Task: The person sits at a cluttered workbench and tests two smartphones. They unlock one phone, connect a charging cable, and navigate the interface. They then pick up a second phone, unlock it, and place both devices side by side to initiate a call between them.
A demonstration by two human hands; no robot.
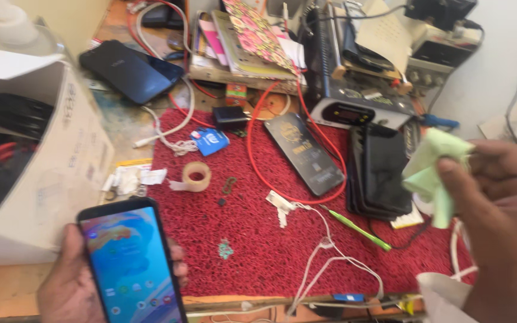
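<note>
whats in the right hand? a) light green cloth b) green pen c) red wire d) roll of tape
a: the right hand pinches a light green cloth over the red mat, while the left hand holds a lit phone.

The lit phone (pixel 131 263) has a glossy glass face. The pale green cloth (pixel 435 173) looks soft and matt. The red mat (pixel 258 239) is rough and looped, the box (pixel 61 173) plain white cardboard, the tape roll (pixel 197 175) shiny plastic, and the table (pixel 7 290) bare wood.
</note>
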